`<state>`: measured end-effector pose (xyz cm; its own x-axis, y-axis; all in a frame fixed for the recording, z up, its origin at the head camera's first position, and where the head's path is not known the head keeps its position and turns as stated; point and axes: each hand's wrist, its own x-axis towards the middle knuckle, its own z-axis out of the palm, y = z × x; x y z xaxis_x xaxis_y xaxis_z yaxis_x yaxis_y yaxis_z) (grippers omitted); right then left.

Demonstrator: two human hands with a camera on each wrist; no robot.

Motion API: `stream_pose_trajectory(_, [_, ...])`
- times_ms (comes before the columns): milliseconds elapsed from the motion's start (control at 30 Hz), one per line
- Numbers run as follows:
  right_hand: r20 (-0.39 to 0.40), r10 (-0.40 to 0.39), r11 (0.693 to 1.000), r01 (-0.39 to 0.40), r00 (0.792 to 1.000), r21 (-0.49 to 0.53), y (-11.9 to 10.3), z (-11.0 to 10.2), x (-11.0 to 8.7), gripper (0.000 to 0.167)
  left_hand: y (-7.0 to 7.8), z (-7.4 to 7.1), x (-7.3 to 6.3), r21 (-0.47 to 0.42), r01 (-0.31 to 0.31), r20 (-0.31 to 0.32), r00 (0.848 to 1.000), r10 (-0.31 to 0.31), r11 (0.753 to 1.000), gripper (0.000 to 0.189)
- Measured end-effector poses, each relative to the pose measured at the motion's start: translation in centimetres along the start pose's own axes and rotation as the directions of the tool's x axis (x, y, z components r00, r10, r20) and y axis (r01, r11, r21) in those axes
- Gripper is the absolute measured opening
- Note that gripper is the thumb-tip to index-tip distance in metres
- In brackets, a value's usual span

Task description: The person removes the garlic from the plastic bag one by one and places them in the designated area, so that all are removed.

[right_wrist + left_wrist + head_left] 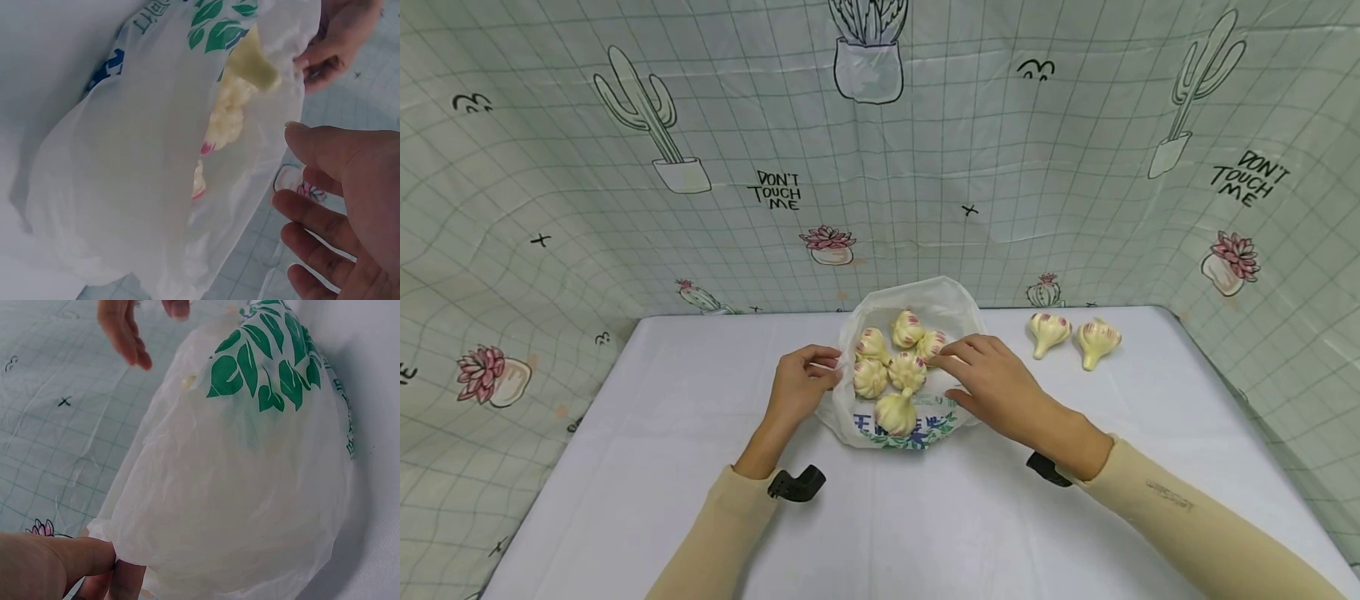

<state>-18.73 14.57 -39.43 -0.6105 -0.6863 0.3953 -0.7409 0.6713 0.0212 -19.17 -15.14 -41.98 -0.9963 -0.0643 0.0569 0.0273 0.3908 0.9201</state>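
A white plastic bag [940, 293] with green leaves and blue lettering stands wide-mouthed on the table, several garlic bulbs [907, 371] inside it. My left hand [805, 385] pinches the bag's left rim between thumb and fingers, as the left wrist view shows up close. Over the bag's right side hovers my right hand [992, 385], its fingers loosely bent and nothing held. In the right wrist view that hand [350, 212] has thumb and fingers apart beside the bag's mouth. Part of the bulbs is hidden behind the bag wall there.
Two more garlic bulbs, one nearer [1048, 333] and one farther right [1098, 342], lie on the white table [700, 400] right of the bag. A grid-patterned curtain [910, 183] with cactus drawings hangs behind and at both sides.
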Motion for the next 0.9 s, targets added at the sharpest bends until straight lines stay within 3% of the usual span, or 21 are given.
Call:
stream_pose_trajectory(400, [0.023,-0.135,0.991,0.135,0.991,-0.017,-1.4,1.4,2.1,0.056,0.1,0.1,0.0,0.004,0.011,0.003,1.000,-0.011,1.000,0.026])
stream_pose_trajectory(900, [0.136,-0.209,0.978,0.209,0.968,0.016,-2.3,2.5,3.9,0.053,0.1,0.0,0.0,0.001,-0.007,0.004,1.000,0.007,1.000,0.024])
